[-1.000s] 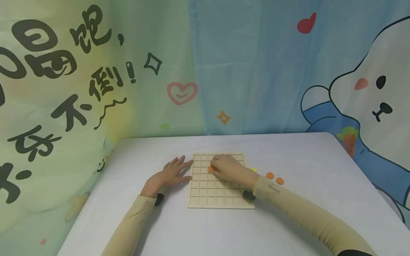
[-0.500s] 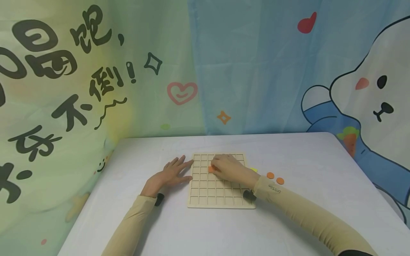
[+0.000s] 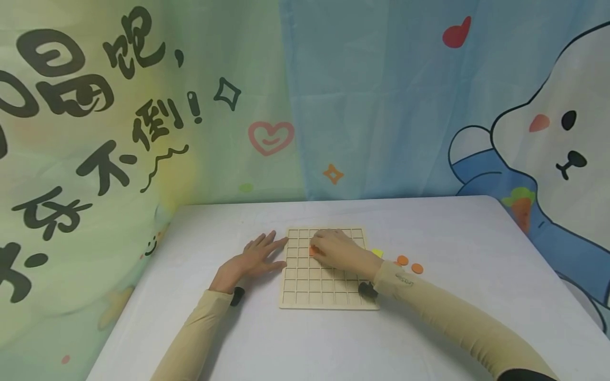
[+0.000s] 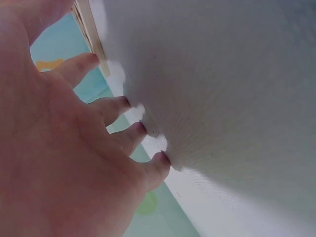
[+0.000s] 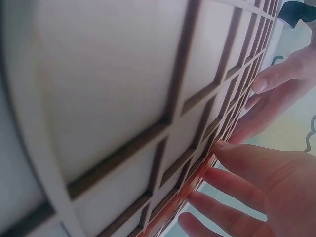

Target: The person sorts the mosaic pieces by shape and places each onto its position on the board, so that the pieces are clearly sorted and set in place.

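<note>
A pale wooden board with a square grid (image 3: pixel 305 296) lies on the white table. My right hand (image 3: pixel 340 251) is over its upper middle, fingers bent down and pinching a small orange piece (image 3: pixel 312 251) at the board's surface. Most of that piece is hidden by the fingers. Orange also shows on the grid beside the thumb and fingertips of the right hand (image 5: pixel 247 187) in the right wrist view. My left hand (image 3: pixel 254 259) is spread at the board's left edge, its fingertips touching the table and the board's side, as the left wrist view shows.
Right of the board lie a yellow piece (image 3: pixel 377 253) and round orange discs (image 3: pixel 416 268), one partly behind the right sleeve. A printed curtain (image 3: pixel 381 106) hangs behind the table's far edge.
My right hand has shifted slightly left over the board, and less of the orange piece shows. More of the yellow piece and another orange piece now show by the sleeve. The left hand stays put.
</note>
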A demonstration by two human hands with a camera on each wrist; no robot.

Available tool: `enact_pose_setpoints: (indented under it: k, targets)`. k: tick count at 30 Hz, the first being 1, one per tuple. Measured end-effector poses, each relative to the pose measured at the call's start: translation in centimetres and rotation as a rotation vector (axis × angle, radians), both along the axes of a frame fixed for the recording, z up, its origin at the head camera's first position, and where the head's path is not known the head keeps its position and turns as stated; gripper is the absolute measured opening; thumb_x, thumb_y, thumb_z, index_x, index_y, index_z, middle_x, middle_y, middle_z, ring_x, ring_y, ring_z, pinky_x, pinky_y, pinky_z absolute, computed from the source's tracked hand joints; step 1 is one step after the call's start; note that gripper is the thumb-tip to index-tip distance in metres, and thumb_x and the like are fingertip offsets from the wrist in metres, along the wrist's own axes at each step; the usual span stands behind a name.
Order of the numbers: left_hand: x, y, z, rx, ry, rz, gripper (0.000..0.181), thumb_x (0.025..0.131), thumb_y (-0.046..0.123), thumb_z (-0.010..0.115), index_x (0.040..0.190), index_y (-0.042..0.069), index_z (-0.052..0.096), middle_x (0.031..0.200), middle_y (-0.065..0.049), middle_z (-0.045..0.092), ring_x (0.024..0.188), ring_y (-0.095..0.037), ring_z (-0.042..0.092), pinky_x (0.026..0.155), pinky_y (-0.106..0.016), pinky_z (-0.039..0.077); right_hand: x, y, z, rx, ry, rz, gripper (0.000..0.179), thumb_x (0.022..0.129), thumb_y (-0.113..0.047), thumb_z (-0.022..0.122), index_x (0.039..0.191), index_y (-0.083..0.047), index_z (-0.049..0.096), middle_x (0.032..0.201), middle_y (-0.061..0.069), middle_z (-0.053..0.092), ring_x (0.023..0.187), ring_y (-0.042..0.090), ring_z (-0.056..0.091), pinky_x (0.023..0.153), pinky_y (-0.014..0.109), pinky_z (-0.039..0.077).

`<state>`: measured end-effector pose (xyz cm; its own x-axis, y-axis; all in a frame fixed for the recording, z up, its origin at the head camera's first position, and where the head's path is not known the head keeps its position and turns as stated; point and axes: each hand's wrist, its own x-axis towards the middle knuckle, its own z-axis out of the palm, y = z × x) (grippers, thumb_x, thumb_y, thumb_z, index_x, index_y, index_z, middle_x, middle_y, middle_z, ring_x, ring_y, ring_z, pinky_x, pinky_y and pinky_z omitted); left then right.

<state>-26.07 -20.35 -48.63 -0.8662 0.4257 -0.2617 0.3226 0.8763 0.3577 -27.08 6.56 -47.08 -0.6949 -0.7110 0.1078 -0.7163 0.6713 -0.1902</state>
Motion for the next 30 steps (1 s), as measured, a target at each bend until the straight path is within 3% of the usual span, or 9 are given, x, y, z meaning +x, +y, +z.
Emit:
enact_pose_setpoints:
  k: [7,10,14,22,30]
  targets:
    - [0.0,0.1,0.0,0.002,0.006,0.003,0.071,0.099,0.053,0.055,0.16,0.027,0.029,0.169,-0.015,0.012,0.155,-0.044,0.008,0.124,-0.063,0.011,-0.3,0.5,-0.3,0.021,-0.018,-0.025,0.016,0.095,-0.027,0.07,0.1,-0.013,0.069,0.096,-0.001,0.064,0.086,0.016,0.058,0.084,0.042,0.053]
    - [0.0,0.1,0.0,0.001,0.007,0.005,0.071,0.099,0.053,0.055,0.16,0.027,0.029,0.169,-0.015,0.012,0.155,-0.044,0.008,0.124,-0.063,0.011,-0.2,1.4,-0.3,0.02,-0.024,-0.031,0.02,0.095,-0.028,0.069,0.106,-0.011,0.069,0.103,0.001,0.067,0.092,0.018,0.062,0.087,0.043,0.054]
    - [0.1,0.1,0.1,0.0,0.006,0.006,0.071,0.099,0.052,0.055,0.16,0.026,0.029,0.169,-0.015,0.012,0.155,-0.044,0.008,0.124,-0.063,0.011,0.2,2.9,-0.1,0.011,-0.039,-0.044,0.031,0.095,-0.029,0.069,0.118,-0.008,0.068,0.12,0.007,0.068,0.113,0.026,0.064,0.098,0.049,0.052]
    - [0.2,0.0,0.1,0.005,0.013,0.002,0.071,0.099,0.051,0.055,0.16,0.025,0.029,0.169,-0.017,0.012,0.155,-0.046,0.009,0.124,-0.064,0.012,0.8,5.7,-0.2,0.025,-0.058,-0.101,0.042,0.094,-0.032,0.07,0.128,-0.007,0.064,0.131,0.011,0.064,0.124,0.032,0.059,0.1,0.055,0.049]
    - [0.1,0.0,-0.2,0.004,0.013,0.004,0.071,0.099,0.053,0.054,0.16,0.026,0.028,0.169,-0.016,0.012,0.155,-0.045,0.009,0.123,-0.065,0.011,1.1,7.7,0.3,-0.008,-0.147,-0.202,0.047,0.095,-0.032,0.068,0.135,-0.007,0.06,0.139,0.012,0.06,0.132,0.034,0.054,0.106,0.057,0.045]
